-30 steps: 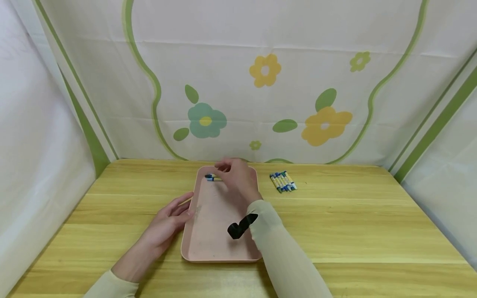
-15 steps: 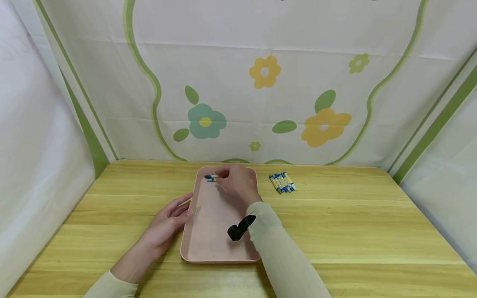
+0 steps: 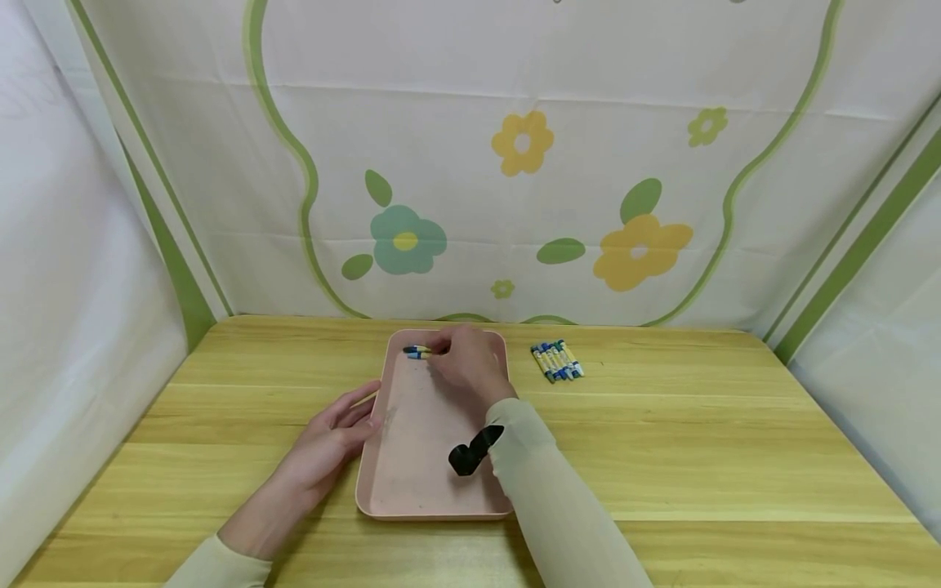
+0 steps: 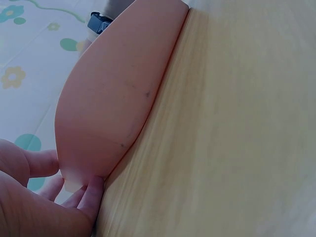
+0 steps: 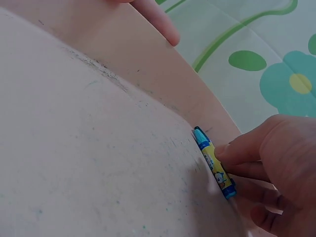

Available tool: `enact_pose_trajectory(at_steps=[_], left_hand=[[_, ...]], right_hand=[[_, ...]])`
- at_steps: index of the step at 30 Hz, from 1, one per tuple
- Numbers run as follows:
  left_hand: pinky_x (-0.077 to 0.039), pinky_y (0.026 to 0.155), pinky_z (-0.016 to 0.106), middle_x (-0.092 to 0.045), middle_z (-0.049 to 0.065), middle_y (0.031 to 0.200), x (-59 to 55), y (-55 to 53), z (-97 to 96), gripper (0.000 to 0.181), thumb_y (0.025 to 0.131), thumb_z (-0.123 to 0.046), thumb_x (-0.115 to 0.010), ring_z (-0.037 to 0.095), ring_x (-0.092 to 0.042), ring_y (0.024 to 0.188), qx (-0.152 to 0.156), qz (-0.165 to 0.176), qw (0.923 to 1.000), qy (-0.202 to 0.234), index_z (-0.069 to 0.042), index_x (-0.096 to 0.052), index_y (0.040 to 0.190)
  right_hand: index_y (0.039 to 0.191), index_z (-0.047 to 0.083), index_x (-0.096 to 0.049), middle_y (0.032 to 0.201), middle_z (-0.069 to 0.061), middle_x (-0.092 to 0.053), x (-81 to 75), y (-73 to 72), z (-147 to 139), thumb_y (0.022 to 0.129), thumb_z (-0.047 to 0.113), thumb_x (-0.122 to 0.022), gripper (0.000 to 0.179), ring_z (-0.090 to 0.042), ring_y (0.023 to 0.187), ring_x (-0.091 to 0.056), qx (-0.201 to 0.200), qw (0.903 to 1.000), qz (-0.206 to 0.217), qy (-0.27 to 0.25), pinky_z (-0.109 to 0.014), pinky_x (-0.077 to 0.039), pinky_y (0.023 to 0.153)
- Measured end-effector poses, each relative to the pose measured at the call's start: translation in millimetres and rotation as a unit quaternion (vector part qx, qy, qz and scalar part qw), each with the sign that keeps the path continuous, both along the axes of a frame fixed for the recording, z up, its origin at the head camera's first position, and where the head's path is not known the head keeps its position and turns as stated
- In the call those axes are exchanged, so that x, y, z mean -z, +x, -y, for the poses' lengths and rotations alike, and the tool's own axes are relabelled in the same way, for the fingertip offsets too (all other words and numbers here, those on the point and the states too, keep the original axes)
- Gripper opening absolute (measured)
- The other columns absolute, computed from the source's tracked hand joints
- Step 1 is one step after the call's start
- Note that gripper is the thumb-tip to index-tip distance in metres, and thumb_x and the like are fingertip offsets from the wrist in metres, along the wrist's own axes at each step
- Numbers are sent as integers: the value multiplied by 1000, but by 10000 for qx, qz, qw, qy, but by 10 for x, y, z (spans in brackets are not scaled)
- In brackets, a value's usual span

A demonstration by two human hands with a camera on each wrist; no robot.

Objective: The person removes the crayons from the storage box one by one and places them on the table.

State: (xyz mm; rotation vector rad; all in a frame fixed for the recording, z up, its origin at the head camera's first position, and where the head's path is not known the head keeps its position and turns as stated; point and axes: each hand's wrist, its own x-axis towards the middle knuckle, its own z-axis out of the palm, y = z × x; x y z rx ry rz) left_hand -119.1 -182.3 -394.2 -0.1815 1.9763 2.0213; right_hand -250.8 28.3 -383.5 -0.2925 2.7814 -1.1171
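A pink tray (image 3: 434,457) lies lengthwise in front of me. At its far end two crayons with yellow wrappers lie side by side. One is a light blue crayon (image 5: 214,165), the other a dark crayon (image 3: 410,349), mostly hidden behind it in the right wrist view. My right hand (image 3: 466,359) pinches the light blue crayon, thumb on its wrapper and fingers behind; whether it also grips the dark one is hard to tell. My left hand (image 3: 331,441) rests against the tray's left side, its fairly straight fingers (image 4: 94,195) touching the outer wall.
To the right of the tray, several crayons (image 3: 557,361) lie in a close row on the wooden table (image 3: 706,457). A flower-printed cloth (image 3: 470,163) hangs behind the table's far edge. Dark smudges mark the tray's inside.
My right hand has come down from just above the crayons, and its fingers have closed in at them. The left hand stays at the tray's side.
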Motion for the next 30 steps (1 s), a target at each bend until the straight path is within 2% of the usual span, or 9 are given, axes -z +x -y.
enact_pose_trajectory(at_steps=[6, 14, 25, 30], left_hand=[[-50, 98, 15, -32, 17, 173, 4, -2, 4, 63, 109, -11, -57, 31, -36, 158, 13, -1, 10000, 29, -18, -34, 167], [-50, 98, 15, -32, 17, 173, 0, -3, 1, 63, 109, -12, -57, 32, -36, 158, 26, -19, 10000, 49, -18, -34, 167], [-50, 98, 15, -33, 17, 173, -14, -7, -4, 63, 108, -10, -57, 31, -36, 157, 10, -45, 10000, 70, -17, -34, 167], [-51, 98, 16, -32, 17, 173, -14, -5, -4, 63, 108, -11, -57, 32, -37, 157, 23, -29, 10000, 71, -17, -34, 167]], right_hand=[[119, 27, -82, 120, 8, -77, 9, -1, 10, 96, 19, -78, 24, -13, 101, -67, -61, 9999, 4, 152, -34, -58, 92], [115, 24, -82, 119, 5, -76, 30, -27, 20, 96, 19, -80, 20, -14, 97, -64, -403, 9990, 83, 172, -31, -56, 88], [110, 18, -84, 103, 2, -76, 63, -32, 23, 95, 18, -81, 15, -14, 89, -64, -672, 9976, -132, 108, -30, -56, 81], [101, 19, -84, 97, 4, -77, 78, -37, 21, 94, 18, -82, 7, -13, 88, -65, -693, 9975, -118, 107, -28, -57, 80]])
